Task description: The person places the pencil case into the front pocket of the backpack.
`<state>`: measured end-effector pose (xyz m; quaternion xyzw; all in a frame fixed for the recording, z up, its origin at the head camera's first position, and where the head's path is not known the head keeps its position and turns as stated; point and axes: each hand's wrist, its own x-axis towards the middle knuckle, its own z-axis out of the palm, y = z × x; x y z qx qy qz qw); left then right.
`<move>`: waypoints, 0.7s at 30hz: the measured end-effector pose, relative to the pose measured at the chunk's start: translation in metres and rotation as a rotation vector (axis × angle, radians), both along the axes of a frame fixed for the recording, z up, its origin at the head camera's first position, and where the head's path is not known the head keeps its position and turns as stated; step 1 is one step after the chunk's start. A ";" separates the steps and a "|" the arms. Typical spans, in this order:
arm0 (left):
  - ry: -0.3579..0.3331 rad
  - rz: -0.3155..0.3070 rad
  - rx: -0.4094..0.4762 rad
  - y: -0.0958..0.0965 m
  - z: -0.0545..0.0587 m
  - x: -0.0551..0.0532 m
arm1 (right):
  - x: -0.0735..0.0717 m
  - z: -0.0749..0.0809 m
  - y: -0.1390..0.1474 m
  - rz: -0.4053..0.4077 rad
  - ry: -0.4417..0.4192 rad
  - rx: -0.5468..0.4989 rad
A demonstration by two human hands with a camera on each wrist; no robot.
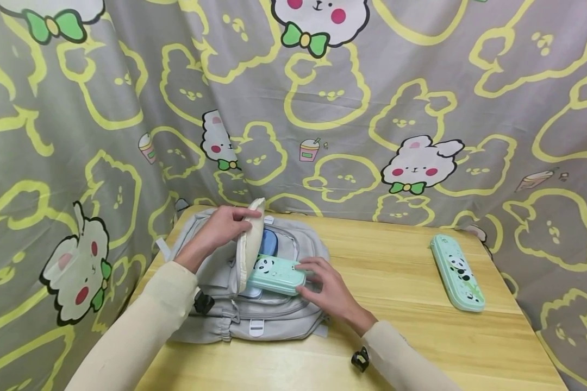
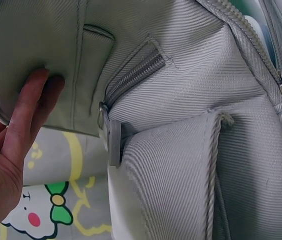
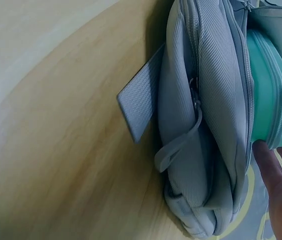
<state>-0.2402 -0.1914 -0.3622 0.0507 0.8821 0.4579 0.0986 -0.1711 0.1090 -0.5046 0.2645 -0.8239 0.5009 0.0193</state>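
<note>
A grey backpack (image 1: 293,312) lies on the wooden table with its front compartment unzipped. My left hand (image 1: 222,224) pulls up the front flap (image 1: 252,247), fingers on one face of it; in the left wrist view the hand (image 2: 16,135) holds the flap's edge. A mint-green zipped pencil case (image 1: 283,274) with a panda print sits partly inside the opening. Its right end is between the thumb and fingers of my right hand (image 1: 330,288). The right wrist view shows this case (image 3: 263,85) against the zip edge, fingertips on its end. A blue item (image 1: 270,243) shows inside the compartment.
Another mint-green panda pencil case (image 1: 457,274) lies at the table's right side. Behind the table (image 1: 386,336) hangs a grey curtain (image 1: 342,179) with yellow outlines and rabbit faces. A zip pull strap (image 3: 180,142) dangles from the backpack's side.
</note>
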 end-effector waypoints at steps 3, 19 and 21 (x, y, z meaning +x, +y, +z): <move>-0.005 -0.001 0.006 0.001 0.000 0.000 | -0.001 0.000 -0.004 0.004 -0.008 -0.003; 0.009 -0.005 -0.002 0.001 0.000 -0.001 | -0.010 -0.002 -0.020 0.038 -0.027 -0.041; 0.005 -0.005 0.003 0.001 -0.001 -0.001 | -0.010 -0.001 -0.022 0.039 -0.032 -0.042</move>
